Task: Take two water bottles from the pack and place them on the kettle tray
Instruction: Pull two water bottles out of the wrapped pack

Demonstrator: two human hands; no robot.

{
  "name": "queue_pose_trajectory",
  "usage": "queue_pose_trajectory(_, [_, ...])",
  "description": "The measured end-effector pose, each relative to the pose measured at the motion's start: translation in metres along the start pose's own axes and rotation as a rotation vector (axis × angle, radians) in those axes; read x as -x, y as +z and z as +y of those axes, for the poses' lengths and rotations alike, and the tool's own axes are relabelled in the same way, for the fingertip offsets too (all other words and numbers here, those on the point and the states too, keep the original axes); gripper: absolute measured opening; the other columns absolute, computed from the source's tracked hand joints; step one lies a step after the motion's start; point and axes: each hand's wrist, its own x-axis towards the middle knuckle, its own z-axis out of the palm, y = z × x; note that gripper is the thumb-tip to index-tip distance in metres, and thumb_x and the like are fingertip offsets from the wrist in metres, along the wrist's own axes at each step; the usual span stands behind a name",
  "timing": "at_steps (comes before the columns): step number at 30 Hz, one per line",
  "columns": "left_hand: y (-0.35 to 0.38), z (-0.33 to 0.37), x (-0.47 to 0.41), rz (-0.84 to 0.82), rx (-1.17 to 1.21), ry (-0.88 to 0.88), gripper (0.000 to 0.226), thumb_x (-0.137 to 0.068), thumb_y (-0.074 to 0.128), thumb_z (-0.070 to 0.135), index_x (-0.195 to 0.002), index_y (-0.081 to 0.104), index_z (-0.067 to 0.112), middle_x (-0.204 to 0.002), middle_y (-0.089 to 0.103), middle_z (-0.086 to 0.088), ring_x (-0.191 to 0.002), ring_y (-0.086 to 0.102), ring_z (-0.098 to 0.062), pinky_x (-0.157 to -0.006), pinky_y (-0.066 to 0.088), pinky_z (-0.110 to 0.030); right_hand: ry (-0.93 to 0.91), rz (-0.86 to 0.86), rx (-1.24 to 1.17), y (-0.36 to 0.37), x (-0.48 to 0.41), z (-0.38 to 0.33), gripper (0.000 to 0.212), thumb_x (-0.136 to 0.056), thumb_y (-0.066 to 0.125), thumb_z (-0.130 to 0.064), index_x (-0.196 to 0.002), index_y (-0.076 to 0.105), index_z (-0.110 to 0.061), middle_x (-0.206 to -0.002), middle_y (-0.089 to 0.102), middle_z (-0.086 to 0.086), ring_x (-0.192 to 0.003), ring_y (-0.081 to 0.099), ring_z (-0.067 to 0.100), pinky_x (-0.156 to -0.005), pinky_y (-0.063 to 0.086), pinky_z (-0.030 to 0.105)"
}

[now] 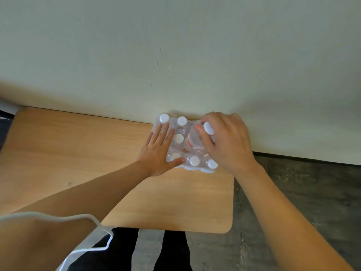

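A shrink-wrapped pack of water bottles (pixel 176 147) with white caps stands on the wooden table (pixel 97 153), at its far right against the wall. My left hand (pixel 158 153) lies flat, fingers spread, on the pack's left side. My right hand (pixel 226 139) grips one clear bottle (pixel 193 139) with a red-marked label and white cap, tilted toward the right inside the pack. No kettle tray is in view.
A pale wall (pixel 175 55) rises directly behind the table. Dark grey floor (pixel 293 192) lies to the right of the table's right edge. A white cable (pixel 93 223) hangs near my left arm at the bottom left.
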Motion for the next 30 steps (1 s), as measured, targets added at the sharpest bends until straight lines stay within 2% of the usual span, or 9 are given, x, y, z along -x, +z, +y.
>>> queue_pose_trajectory(5, [-0.027, 0.021, 0.027, 0.174, 0.482, 0.097, 0.114, -0.068, 0.061, 0.076, -0.156, 0.025, 0.014, -0.166, 0.022, -0.004, -0.155, 0.011, -0.021, -0.122, 0.022, -0.048, 0.161, 0.209, -0.116, -0.044, -0.011, -0.032, 0.036, -0.088, 0.058, -0.042, -0.072, 0.063, -0.011, -0.055, 0.062, 0.002, -0.050, 0.053, 0.027, -0.053, 0.037, 0.028])
queue_pose_trajectory(8, [-0.037, 0.033, 0.044, 0.247, 0.722, 0.086, 0.104, -0.059, 0.081, 0.063, -0.146, 0.040, 0.023, -0.148, 0.049, 0.004, -0.138, 0.044, -0.014, -0.111, 0.042, -0.040, 0.241, 0.226, -0.183, -0.052, -0.019, -0.055, 0.036, -0.086, 0.055, -0.044, -0.067, 0.055, -0.014, -0.048, 0.054, 0.002, -0.044, 0.049, 0.027, -0.046, 0.038, 0.027])
queue_pose_trajectory(12, [-0.044, 0.041, 0.059, 0.307, 0.939, -0.055, 0.086, -0.051, 0.090, 0.057, -0.116, 0.035, 0.068, -0.114, 0.065, 0.028, -0.107, 0.062, 0.010, -0.082, 0.051, -0.009, 0.253, 0.188, -0.194, -0.043, -0.022, -0.081, 0.031, -0.087, 0.050, -0.045, -0.068, 0.039, -0.024, -0.043, 0.036, -0.007, -0.037, 0.034, 0.012, -0.045, 0.027, 0.017])
queue_pose_trajectory(17, [-0.033, 0.015, 0.077, 0.248, 0.928, -0.167, 0.064, -0.054, 0.083, 0.043, -0.097, 0.040, 0.064, -0.091, 0.067, 0.033, -0.082, 0.066, 0.010, -0.063, 0.046, -0.003, 0.216, -0.038, -0.245, -0.011, -0.019, -0.083, 0.036, -0.093, 0.040, -0.054, -0.074, 0.049, -0.025, -0.047, 0.044, -0.010, -0.045, 0.044, 0.006, -0.047, 0.033, 0.019])
queue_pose_trajectory(20, [-0.014, -0.012, 0.096, 0.178, 0.913, -0.254, 0.058, -0.053, 0.083, 0.040, -0.093, 0.044, 0.057, -0.090, 0.069, 0.030, -0.071, 0.069, 0.003, -0.056, 0.047, -0.006, 0.165, -0.228, -0.286, 0.013, -0.007, -0.063, 0.036, -0.097, 0.029, -0.054, -0.095, 0.057, -0.030, -0.062, 0.055, -0.016, -0.058, 0.047, 0.004, -0.054, 0.031, 0.008])
queue_pose_trajectory(23, [0.000, -0.035, 0.115, 0.134, 0.880, -0.331, 0.056, -0.052, 0.083, 0.041, -0.091, 0.045, 0.054, -0.085, 0.069, 0.032, -0.060, 0.068, 0.003, -0.049, 0.046, -0.007, 0.195, -0.327, -0.131, 0.049, 0.011, -0.039, 0.027, -0.099, 0.037, -0.045, -0.101, 0.059, -0.029, -0.080, 0.065, -0.013, -0.066, 0.050, 0.001, -0.050, 0.030, 0.011])
queue_pose_trajectory(25, [0.007, -0.048, 0.124, 0.114, 0.873, -0.377, 0.056, -0.052, 0.083, 0.040, -0.093, 0.046, 0.053, -0.084, 0.070, 0.034, -0.059, 0.069, 0.005, -0.046, 0.046, -0.007, 0.243, -0.458, -0.090, 0.076, 0.021, -0.023, 0.023, -0.100, 0.047, -0.035, -0.113, 0.059, -0.021, -0.104, 0.068, -0.002, -0.086, 0.061, 0.011, -0.063, 0.045, 0.024])
queue_pose_trajectory(27, [0.011, -0.056, 0.130, 0.100, 0.858, -0.420, 0.057, -0.052, 0.083, 0.042, -0.096, 0.048, 0.051, -0.085, 0.070, 0.034, -0.061, 0.070, 0.004, -0.046, 0.047, -0.009, 0.314, -0.596, -0.097, 0.097, 0.026, -0.013, 0.034, -0.100, 0.050, -0.028, -0.131, 0.052, -0.015, -0.130, 0.059, 0.009, -0.109, 0.060, 0.027, -0.082, 0.051, 0.040])
queue_pose_trajectory(30, [0.017, -0.063, 0.135, 0.085, 0.869, -0.444, 0.058, -0.052, 0.083, 0.042, -0.098, 0.049, 0.053, -0.088, 0.069, 0.034, -0.065, 0.071, 0.004, -0.048, 0.049, -0.009, 0.385, -0.589, -0.157, 0.119, 0.026, -0.010, 0.043, -0.098, 0.053, -0.021, -0.139, 0.042, -0.015, -0.138, 0.052, 0.014, -0.111, 0.059, 0.034, -0.084, 0.050, 0.043])
